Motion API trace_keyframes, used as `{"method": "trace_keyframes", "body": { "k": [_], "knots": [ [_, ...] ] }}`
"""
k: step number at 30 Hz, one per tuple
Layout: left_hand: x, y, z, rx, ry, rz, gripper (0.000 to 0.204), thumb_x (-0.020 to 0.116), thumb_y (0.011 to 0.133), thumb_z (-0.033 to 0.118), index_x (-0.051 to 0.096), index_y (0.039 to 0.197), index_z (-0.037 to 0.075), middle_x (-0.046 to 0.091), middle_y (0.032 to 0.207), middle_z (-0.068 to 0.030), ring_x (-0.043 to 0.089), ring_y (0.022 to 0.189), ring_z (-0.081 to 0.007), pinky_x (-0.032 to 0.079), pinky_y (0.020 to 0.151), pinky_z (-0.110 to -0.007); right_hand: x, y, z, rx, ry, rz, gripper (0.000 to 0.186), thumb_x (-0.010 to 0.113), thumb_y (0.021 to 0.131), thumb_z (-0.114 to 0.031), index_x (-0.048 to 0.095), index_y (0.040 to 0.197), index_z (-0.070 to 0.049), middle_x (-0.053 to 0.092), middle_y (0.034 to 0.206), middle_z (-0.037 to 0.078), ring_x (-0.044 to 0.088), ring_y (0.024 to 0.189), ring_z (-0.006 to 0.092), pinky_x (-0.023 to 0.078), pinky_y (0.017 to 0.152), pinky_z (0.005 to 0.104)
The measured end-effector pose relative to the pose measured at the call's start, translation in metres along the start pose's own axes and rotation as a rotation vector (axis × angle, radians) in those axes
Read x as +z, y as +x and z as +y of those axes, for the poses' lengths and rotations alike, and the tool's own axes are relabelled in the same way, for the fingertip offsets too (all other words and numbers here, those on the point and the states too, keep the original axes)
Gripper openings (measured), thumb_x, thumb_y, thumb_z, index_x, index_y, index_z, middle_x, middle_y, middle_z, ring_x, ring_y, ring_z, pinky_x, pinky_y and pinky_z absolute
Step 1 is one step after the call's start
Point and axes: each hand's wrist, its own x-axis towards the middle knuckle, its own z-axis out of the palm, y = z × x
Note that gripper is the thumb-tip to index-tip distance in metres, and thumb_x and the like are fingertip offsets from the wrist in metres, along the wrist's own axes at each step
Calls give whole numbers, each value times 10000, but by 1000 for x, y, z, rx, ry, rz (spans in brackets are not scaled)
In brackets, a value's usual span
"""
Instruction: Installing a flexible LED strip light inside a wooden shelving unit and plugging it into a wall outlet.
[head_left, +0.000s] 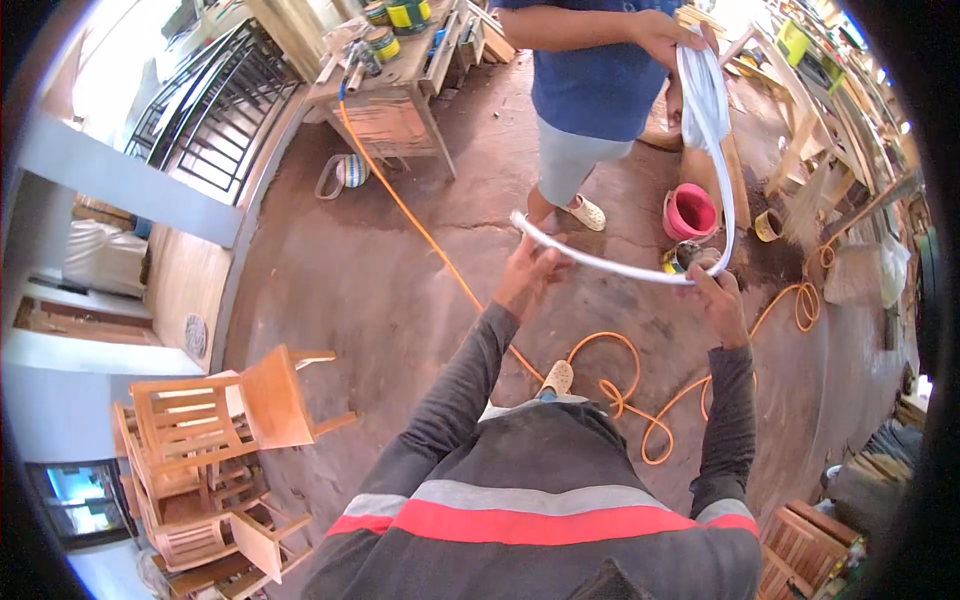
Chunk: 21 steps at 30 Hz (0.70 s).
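Note:
A long white flexible strip [625, 268], perhaps tubing or edging, runs between my two hands. My left hand [530, 278] is closed on it near its free end, which sticks out a little beyond my fingers. My right hand [720, 302] pinches it further along, where it bends sharply upward. From there the strip rises to a loose white coil [702, 90]. Another person in a blue shirt [590, 75] stands facing me and grips that coil near its top.
An orange hose [420, 225] snakes across the floor around my feet. Beyond my right hand stand a pink bucket [692, 212] and small cans [768, 226]. Wooden chairs [195, 430] are stacked at left. A workbench [385, 85] with tins stands far left; timber [800, 130] leans far right.

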Motion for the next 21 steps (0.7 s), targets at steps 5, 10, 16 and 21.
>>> {"method": "trace_keyframes", "body": {
  "k": [5, 10, 16, 21],
  "knots": [
    [8, -21, 60, 102, -278, -144, 511, 575, 936, 179, 378, 1371, -1, 582, 1215, -196, 609, 1040, -249, 518, 891, -381, 6, -12, -10, -8, 54, -81, 223, 507, 988, -220, 562, 928, -13, 580, 830, 52, 629, 742, 146, 556, 668, 297],
    [8, -60, 96, 145, -319, -102, 466, 611, 923, 201, 443, 1315, 14, 613, 1150, -200, 654, 974, -267, 551, 798, -363, 45, -2, -28, -26, 59, -146, 248, 480, 1004, -242, 561, 915, -25, 568, 733, 18, 595, 687, 113, 485, 599, 253],
    [-2, -98, 120, 122, -200, 135, 305, 629, 910, 185, 548, 1142, 4, 668, 973, -185, 684, 843, -266, 566, 651, -351, 120, 11, -30, -155, -366, 195, 232, 564, 954, -225, 574, 1018, -3, 593, 818, 57, 595, 761, 131, 471, 724, 256],
    [-9, -118, 134, 136, -155, 330, 244, 655, 891, 161, 590, 1069, 8, 675, 915, -162, 688, 802, -245, 549, 593, -317, 213, -29, -41, -617, -576, -166, 413, 662, 864, -193, 528, 1201, 5, 580, 1098, 135, 585, 987, 226, 451, 873, 330]
  ]
}}
